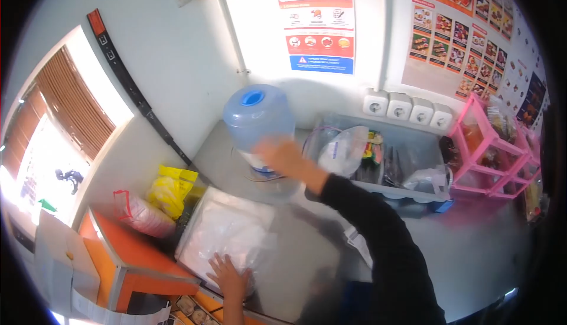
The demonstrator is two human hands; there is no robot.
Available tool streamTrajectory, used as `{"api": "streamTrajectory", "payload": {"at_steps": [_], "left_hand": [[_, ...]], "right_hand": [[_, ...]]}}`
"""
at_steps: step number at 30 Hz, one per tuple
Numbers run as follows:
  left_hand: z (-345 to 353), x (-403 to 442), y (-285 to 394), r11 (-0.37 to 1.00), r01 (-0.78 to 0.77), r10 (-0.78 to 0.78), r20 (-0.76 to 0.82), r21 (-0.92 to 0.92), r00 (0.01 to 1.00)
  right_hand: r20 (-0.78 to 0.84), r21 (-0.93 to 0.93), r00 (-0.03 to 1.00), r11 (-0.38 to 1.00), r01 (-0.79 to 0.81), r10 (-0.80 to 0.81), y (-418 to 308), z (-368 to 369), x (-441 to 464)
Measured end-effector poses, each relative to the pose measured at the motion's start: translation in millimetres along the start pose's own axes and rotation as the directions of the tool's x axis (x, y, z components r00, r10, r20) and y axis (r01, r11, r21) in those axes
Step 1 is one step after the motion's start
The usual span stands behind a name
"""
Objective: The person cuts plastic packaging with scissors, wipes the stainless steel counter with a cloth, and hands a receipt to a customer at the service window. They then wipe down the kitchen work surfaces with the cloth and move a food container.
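Note:
My left hand (229, 276) lies flat with fingers spread on the near edge of a stack of white sheets or bags (227, 224) in clear plastic. Reaching across the counter in a black sleeve, my right hand (280, 155) is smeared by motion. It is in front of a large blue water jug (260, 112) that stands upright in the back corner, hiding part of its side. Whether the hand touches the jug, or holds anything, I cannot tell.
A grey bin (407, 192) with packets and bags sits at the back, below several white sockets (398, 107). Right of it stands a pink rack (490, 153). Yellow (171, 192) and pink-white bags (142, 215) lie left, by an orange box (127, 248). Paper (358, 245) lies mid-counter.

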State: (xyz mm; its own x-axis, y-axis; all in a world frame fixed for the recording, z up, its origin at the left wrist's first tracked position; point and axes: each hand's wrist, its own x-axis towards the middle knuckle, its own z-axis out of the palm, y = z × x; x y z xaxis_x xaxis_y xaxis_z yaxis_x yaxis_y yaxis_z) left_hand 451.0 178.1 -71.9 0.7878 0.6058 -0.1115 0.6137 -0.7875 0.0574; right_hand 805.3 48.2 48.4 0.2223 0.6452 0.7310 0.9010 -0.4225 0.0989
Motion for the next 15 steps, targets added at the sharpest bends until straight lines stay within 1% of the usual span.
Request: {"api": "streamTrajectory", "payload": {"at_steps": [1, 2, 3, 4, 5, 6, 8, 10, 12, 14, 15], "left_hand": [[-1, -1, 2, 1.000, 0.001, -0.001, 0.002, 0.022, 1.000], [-1, 0, 2, 1.000, -0.009, 0.009, 0.005, 0.022, 1.000], [0, 0, 0, 1.000, -0.013, 0.012, 0.006, 0.023, 1.000], [0, 0, 0, 1.000, -0.012, 0.011, 0.003, 0.025, 1.000], [-1, -1, 1, 1.000, -0.007, 0.006, 0.006, 0.022, 1.000], [-3, -1, 2, 1.000, -0.002, 0.001, 0.008, 0.021, 1.000], [-5, -1, 5, 1.000, -0.001, 0.001, 0.008, 0.016, 1.000], [-5, 0, 4, 1.000, 0.002, -0.002, 0.006, 0.013, 1.000], [-2, 1, 5, 1.000, 0.000, 0.000, -0.023, 0.007, 1.000], [-3, 2, 5, 1.000, 0.005, -0.004, -0.016, 0.014, 1.000], [-7, 3, 6, 1.000, 0.017, -0.016, -0.009, 0.017, 1.000]], "right_hand": [[-0.198, 0.139, 0.951, 0.968, -0.211, 0.236, 38, -38, -10], [-0.121, 0.129, 0.804, 0.812, -0.569, 0.582, 84, -55, -28], [-0.220, 0.011, 0.748, 0.768, -0.641, 0.627, 143, -66, -57], [-0.010, -0.458, 0.794, 0.703, -0.544, 0.608, 179, -93, -81], [0.128, -0.562, 0.677, 0.615, -0.553, 0.725, 206, -96, -112], [0.294, -0.590, 0.654, 0.671, -0.450, 0.697, 232, -89, -153], [0.441, -0.541, 0.691, 0.784, -0.305, 0.573, 275, -57, -224], [0.421, -0.434, 0.684, 0.794, -0.425, 0.596, 262, -62, -238], [0.451, -0.374, 0.722, 0.845, -0.381, 0.525, 263, -67, -246], [0.479, -0.370, 0.765, 0.889, -0.268, 0.430, 271, -69, -247], [0.469, -0.298, 0.812, 0.928, -0.225, 0.348, 265, -81, -235]]}}
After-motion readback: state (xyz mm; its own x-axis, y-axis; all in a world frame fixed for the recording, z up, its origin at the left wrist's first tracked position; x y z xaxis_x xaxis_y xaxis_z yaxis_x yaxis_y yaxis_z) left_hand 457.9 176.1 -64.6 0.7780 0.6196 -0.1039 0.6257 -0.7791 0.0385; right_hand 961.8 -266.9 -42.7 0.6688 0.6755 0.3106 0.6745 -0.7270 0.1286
